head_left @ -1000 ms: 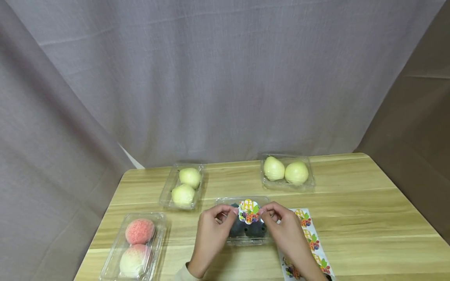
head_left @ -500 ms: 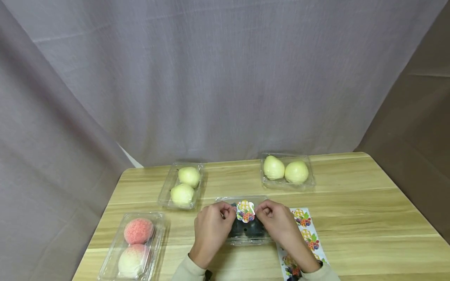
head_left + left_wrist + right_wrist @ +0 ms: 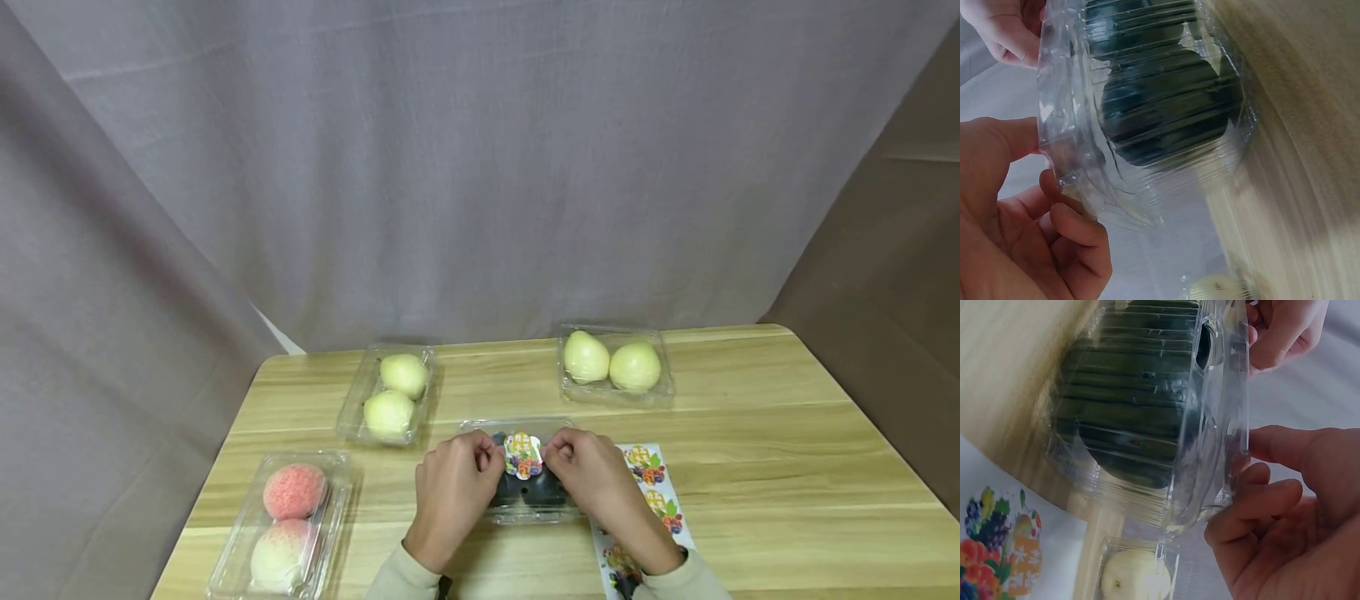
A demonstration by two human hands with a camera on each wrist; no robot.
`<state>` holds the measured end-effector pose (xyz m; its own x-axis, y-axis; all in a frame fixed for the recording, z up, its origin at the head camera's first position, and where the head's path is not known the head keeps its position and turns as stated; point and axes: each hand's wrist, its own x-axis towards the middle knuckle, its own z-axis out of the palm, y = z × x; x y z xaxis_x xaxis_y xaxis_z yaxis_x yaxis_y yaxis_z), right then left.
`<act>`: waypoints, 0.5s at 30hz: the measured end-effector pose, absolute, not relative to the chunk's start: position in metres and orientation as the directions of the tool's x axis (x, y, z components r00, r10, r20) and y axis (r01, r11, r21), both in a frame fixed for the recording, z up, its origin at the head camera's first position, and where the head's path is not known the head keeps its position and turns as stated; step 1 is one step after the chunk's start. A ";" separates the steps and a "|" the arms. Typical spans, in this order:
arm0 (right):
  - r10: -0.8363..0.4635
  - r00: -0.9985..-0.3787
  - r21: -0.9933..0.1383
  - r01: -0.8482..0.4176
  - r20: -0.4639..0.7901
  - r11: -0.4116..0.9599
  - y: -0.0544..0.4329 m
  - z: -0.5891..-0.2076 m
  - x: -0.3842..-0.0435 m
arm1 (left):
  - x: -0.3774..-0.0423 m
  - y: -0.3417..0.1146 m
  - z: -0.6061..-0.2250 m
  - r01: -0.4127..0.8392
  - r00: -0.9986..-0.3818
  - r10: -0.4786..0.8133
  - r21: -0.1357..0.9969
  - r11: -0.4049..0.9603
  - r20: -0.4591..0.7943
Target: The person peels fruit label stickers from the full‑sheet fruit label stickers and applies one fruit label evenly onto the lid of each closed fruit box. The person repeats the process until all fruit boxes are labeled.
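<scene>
A flower-shaped fruit sticker (image 3: pixel 522 456) lies at or just over the lid of a clear plastic clamshell box (image 3: pixel 525 515) that holds dark green, rounded fruit (image 3: pixel 1129 437). My left hand (image 3: pixel 456 483) pinches the sticker's left edge between thumb and index finger. At its right edge my right hand (image 3: pixel 592 471) does the same. Both wrist views show the thumbs against the top of the lid and the other fingers curled by the box rim. The sticker itself does not show there, so its contact with the lid is hard to tell.
A sticker sheet (image 3: pixel 652 492) lies partly under the right forearm. Clear boxes of pale yellow pears stand behind, a left box (image 3: pixel 352 417) and a right box (image 3: pixel 615 398). A box with two peach-like fruits (image 3: pixel 292 517) stands front left on the wooden table (image 3: pixel 780 467).
Both hands have lowered the sticker toward the box lid and shifted slightly left, with their backs turned more upward. Over the last half second they have barely moved.
</scene>
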<state>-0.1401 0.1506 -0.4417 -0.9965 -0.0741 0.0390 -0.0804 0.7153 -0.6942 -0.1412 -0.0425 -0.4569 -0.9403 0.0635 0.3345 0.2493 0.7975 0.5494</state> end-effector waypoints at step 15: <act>-0.103 -0.991 -0.621 -0.136 0.089 0.772 0.148 -0.441 -0.140 | -0.140 -0.041 -0.461 0.271 -0.929 0.102 0.464 0.844 0.356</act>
